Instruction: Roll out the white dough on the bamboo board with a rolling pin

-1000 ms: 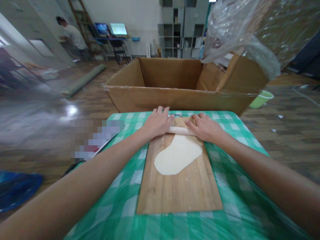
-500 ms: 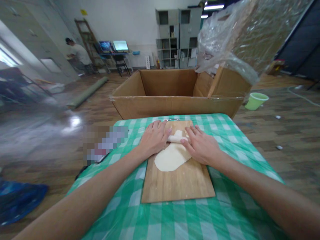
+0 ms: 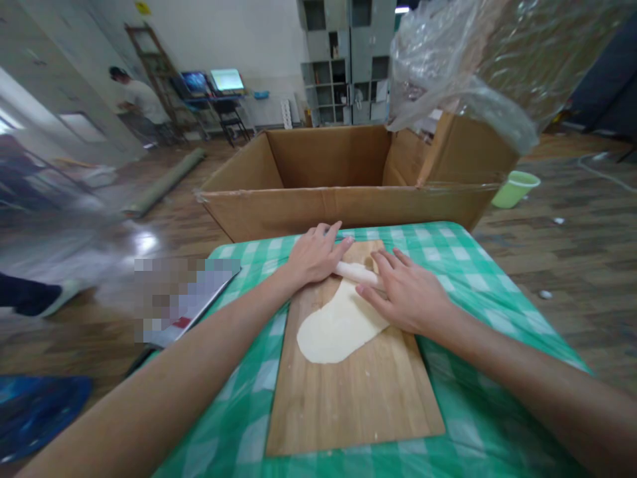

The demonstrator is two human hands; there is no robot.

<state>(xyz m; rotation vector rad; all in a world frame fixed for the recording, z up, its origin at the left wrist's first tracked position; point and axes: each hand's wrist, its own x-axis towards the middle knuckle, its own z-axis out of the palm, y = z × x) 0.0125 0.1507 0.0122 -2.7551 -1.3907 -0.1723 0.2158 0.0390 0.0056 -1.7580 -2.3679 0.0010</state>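
Note:
A pale rolling pin lies across the far end of a thin, flattened sheet of dough. The dough rests on a wooden cutting board and widens into a rounded lobe toward me. My left hand presses its palm side on the pin's left end, fingers stretched out and lifted beyond it. On the right end lies my right hand, fingers spread over the pin and thumb pointing left along its near side. Both hands hide the pin's ends.
A green checked cloth covers the table. At its left edge lies a flat, partly blurred object. Beyond the table stands a large open cardboard box, with plastic wrap at right. A green bucket sits on the floor; a person is far left.
The view has tilted and shifted, so the board looks larger and nearer. The pin is now more slanted, its right end closer to me. The dough's near lobe shows longer. A foot appears at left.

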